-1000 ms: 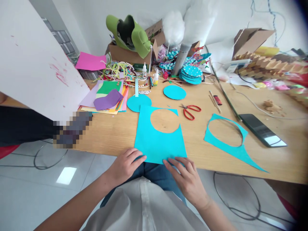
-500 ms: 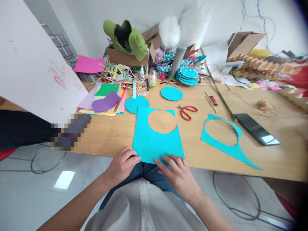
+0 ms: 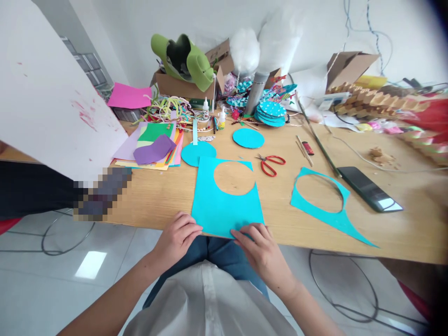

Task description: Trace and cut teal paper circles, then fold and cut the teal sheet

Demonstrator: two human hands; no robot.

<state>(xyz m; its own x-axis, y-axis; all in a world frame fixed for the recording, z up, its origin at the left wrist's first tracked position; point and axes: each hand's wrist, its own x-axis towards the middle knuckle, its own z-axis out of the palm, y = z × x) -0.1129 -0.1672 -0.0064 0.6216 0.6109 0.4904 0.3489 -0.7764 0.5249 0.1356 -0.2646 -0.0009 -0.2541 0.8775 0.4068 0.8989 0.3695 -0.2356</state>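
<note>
A blue sheet [image 3: 224,210] with a round hole cut through its upper right lies at the table's front edge. My left hand [image 3: 180,235] pinches its lower left corner, fingers pressed together. At the lower right corner, my right hand [image 3: 261,249] has its fingers curled over the sheet's edge. Behind the sheet are two blue discs, one on the left [image 3: 199,153] partly under a pale strip, another [image 3: 248,138] farther back. Red-handled scissors [image 3: 272,162] lie just beyond the sheet's right corner.
To the right lie a blue offcut [image 3: 315,213] and a black phone [image 3: 369,189]. Coloured papers [image 3: 154,149] are stacked at left, beside a leaning white board [image 3: 59,93]. Glue bottles, a grey tube [image 3: 257,93], patterned discs and a cardboard box [image 3: 185,86] stand at the back.
My right hand's fingers have drawn closer together at the sheet's lower right corner. The view has shifted slightly. My left hand stays at its corner.
</note>
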